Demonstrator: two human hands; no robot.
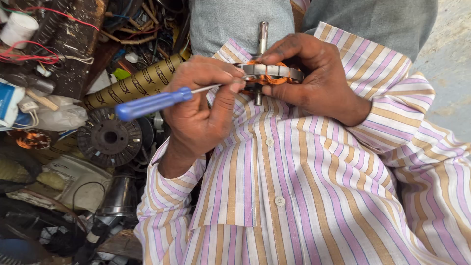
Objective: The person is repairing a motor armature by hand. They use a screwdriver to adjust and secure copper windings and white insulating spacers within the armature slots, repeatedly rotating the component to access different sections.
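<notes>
My left hand grips a screwdriver with a blue handle. Its thin shaft points right, and the tip reaches the edge of a small motor stator. The stator is a metal ring with orange copper windings and a steel shaft standing up through it. My right hand wraps over the stator from the right and holds it in front of my striped shirt. My left thumb presses near the screwdriver tip against the stator's rim.
Clutter lies to the left: a patterned cardboard tube, a dark round slotted disc, a shiny metal cone, red wires and a white cup. Grey trousers show at the top.
</notes>
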